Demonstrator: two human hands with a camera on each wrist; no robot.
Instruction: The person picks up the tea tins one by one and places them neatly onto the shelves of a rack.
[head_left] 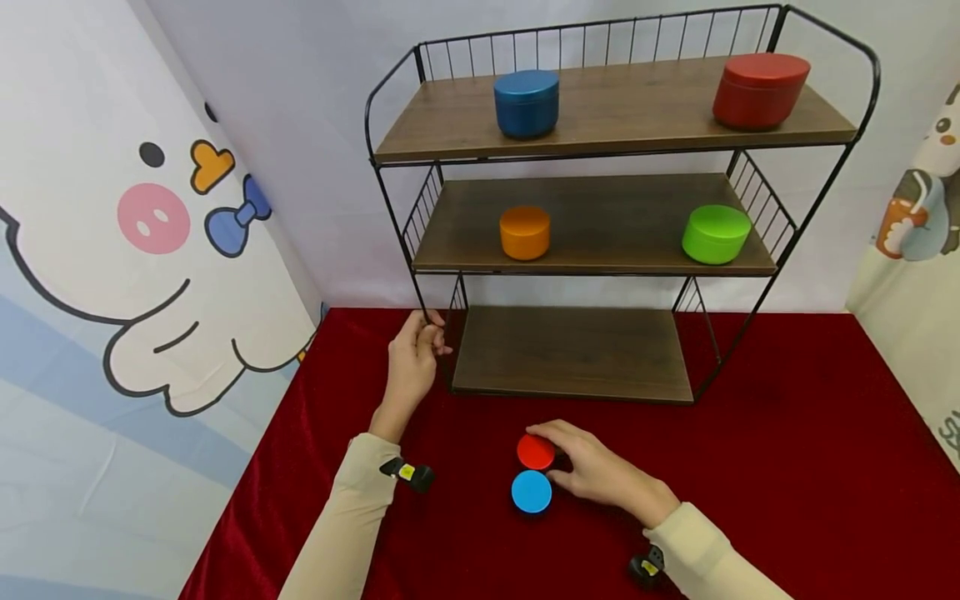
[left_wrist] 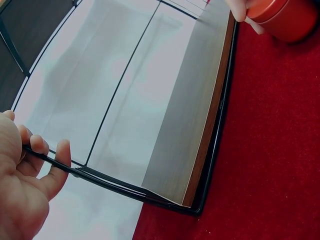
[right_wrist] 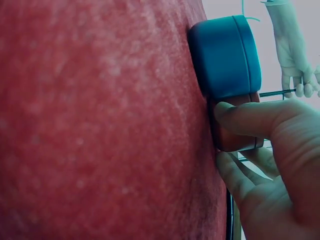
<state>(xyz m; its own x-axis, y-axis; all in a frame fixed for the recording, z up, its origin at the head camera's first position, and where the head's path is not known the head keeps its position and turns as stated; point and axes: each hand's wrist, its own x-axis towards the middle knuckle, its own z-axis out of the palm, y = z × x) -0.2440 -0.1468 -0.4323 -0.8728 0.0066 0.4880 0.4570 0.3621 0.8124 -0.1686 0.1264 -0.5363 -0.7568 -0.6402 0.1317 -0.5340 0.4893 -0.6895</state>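
Observation:
My left hand (head_left: 412,354) grips the black wire side frame of a three-tier shelf rack (head_left: 570,350) at its lower left post. In the left wrist view its fingers curl round the dark rod (left_wrist: 120,189). On the red cloth in front of the rack, my right hand (head_left: 603,471) holds a small round red tin (head_left: 536,452) between thumb and fingers. The right wrist view shows the thumb on that tin's (right_wrist: 237,135) side and the other fingers on its opposite side. Right beside it, on the near side, stands a light blue tin (head_left: 531,492) with its lid on.
The top shelf bears a dark blue tin (head_left: 527,104) and a larger red tin (head_left: 761,92). On the middle shelf are an orange tin (head_left: 525,233) and a green tin (head_left: 716,235). Red cloth (head_left: 810,467) covers the table. A cartoon-printed curtain (head_left: 90,350) hangs at the left.

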